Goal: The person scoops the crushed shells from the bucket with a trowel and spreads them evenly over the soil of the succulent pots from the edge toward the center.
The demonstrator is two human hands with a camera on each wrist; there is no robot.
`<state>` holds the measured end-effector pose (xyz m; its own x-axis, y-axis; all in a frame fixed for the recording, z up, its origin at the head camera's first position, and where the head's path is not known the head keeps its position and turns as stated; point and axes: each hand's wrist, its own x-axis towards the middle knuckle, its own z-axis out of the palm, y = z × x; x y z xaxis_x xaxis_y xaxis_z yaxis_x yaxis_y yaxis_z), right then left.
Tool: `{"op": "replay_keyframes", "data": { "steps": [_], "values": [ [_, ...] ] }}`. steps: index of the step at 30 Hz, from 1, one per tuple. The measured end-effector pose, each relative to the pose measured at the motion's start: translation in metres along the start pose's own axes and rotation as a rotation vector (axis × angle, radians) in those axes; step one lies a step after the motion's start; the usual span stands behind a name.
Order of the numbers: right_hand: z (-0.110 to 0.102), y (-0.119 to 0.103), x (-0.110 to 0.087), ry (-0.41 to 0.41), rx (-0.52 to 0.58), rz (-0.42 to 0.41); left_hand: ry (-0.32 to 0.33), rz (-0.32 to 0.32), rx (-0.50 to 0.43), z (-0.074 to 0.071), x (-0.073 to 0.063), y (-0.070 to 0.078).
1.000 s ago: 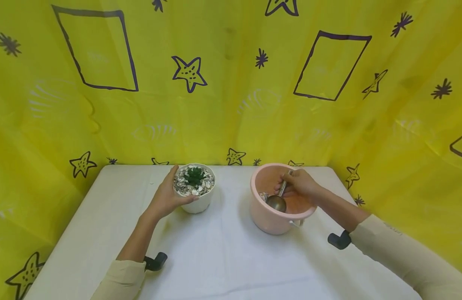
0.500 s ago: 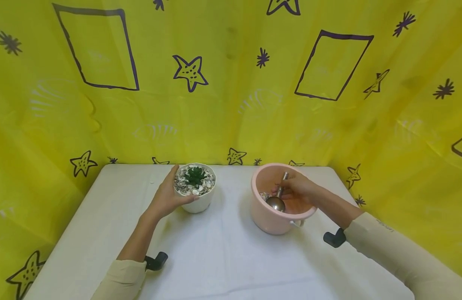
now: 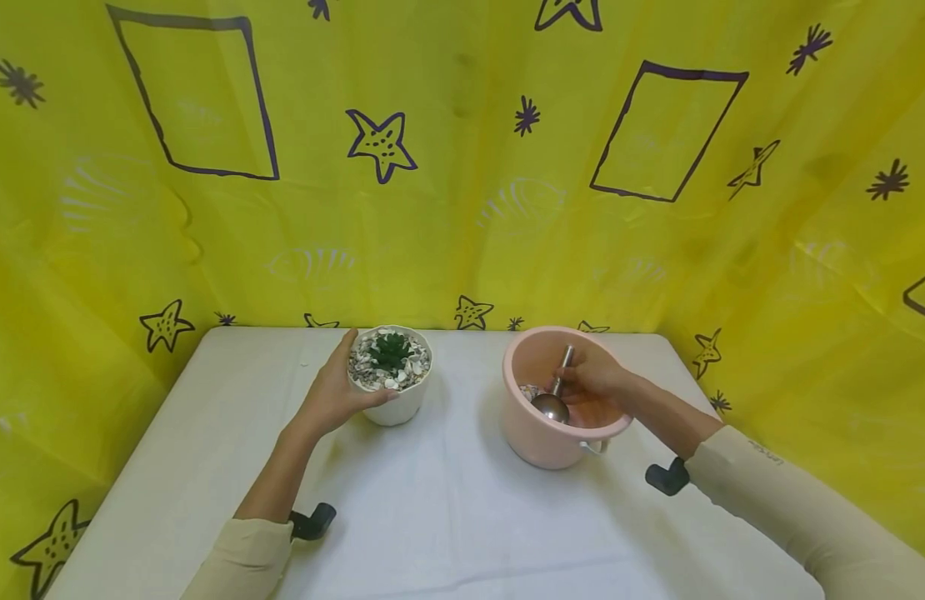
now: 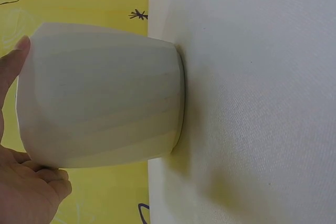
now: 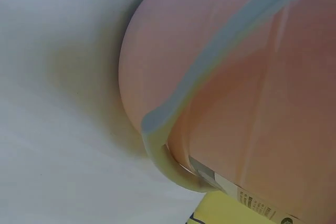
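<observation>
A white pot (image 3: 397,412) with a small green succulent (image 3: 391,352) among pale pebbles and shell bits stands upright on the table. My left hand (image 3: 332,392) grips it at the rim, thumb on the near side and fingers on the far-left side. In the left wrist view the pot's faceted wall (image 4: 105,95) fills the middle, its base on the cloth. Inside a pink bucket (image 3: 537,442), my right hand (image 3: 593,372) holds a metal scoop (image 3: 552,407) by its handle, round bowl down. A few pale pebbles (image 3: 528,390) show beside the bowl. The right wrist view hides that hand.
A white cloth covers the table (image 3: 432,517). Behind and at both sides hangs a yellow curtain (image 3: 462,208) with drawn stars. The bucket's pale bail handle (image 5: 205,61) hangs against its outside, near a printed label (image 5: 252,200).
The scoop's handle has tipped more upright inside the bucket, and its bowl has shifted slightly left. My right forearm has moved a little left. The left hand and pot have stayed put.
</observation>
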<state>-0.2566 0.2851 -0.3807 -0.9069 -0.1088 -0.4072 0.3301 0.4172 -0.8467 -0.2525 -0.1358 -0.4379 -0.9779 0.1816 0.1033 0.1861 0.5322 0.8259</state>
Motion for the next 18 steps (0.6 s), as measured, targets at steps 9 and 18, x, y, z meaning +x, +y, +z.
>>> {"op": "replay_keyframes", "data": {
  "steps": [9,18],
  "values": [
    [0.013,0.0,-0.01,0.006,-0.126,-0.066,0.001,0.002,-0.012,0.001,0.002,-0.004],
    [0.017,-0.015,-0.035,0.166,-0.72,-0.269,0.009,0.056,0.095,0.005,-0.005,-0.006]
  ]
}}
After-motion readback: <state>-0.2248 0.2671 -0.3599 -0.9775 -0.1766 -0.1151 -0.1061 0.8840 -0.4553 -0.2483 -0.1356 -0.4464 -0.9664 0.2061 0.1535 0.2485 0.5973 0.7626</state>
